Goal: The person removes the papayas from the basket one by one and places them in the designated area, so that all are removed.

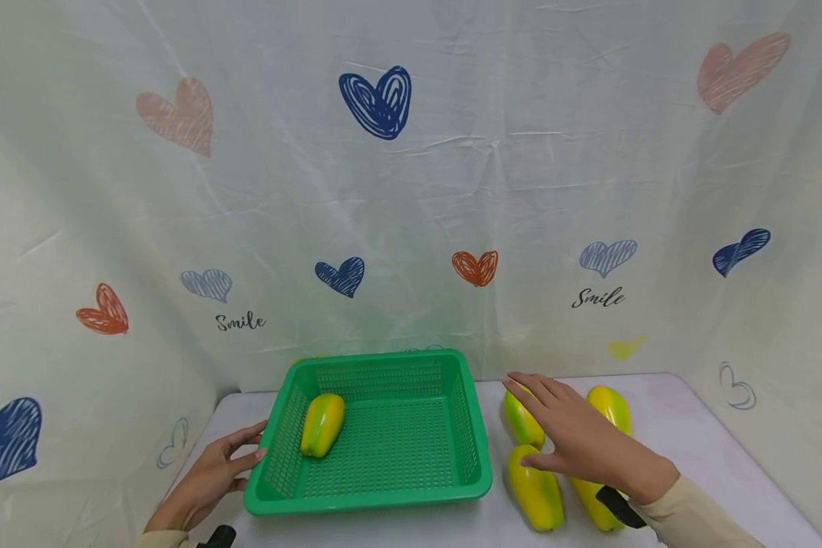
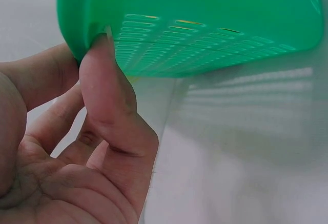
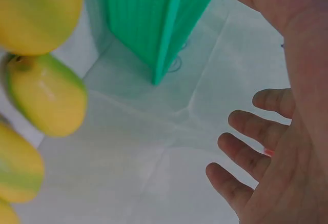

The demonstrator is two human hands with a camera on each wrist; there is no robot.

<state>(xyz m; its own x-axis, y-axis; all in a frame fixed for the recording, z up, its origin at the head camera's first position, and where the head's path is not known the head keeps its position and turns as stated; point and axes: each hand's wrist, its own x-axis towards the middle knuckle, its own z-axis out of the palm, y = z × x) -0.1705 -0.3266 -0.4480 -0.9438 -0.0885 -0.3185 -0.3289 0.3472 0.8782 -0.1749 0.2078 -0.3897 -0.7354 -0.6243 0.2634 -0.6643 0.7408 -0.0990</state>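
Observation:
A green plastic basket [image 1: 390, 505] with slotted walls stands on the table, holding one yellow-green fruit [image 1: 323, 425] shaped like a papaya near its left wall. My left hand [image 1: 208, 476] pinches the basket's left rim between thumb and fingers, and the left wrist view shows this grip [image 2: 102, 90] from below. To the right of the basket, my right hand [image 1: 578, 434] hovers with fingers extended over several similar fruits [image 1: 536, 487]. Nothing lies in its palm in the right wrist view, where the fruits [image 3: 46, 93] appear off to one side. It partly hides some fruits in the head view.
A pale cloth covers the table [image 1: 664, 426]. Close behind and at both sides hangs a white curtain [image 1: 411, 198] printed with hearts and the word Smile. Dark straps [image 1: 619, 506] sit at both wrists.

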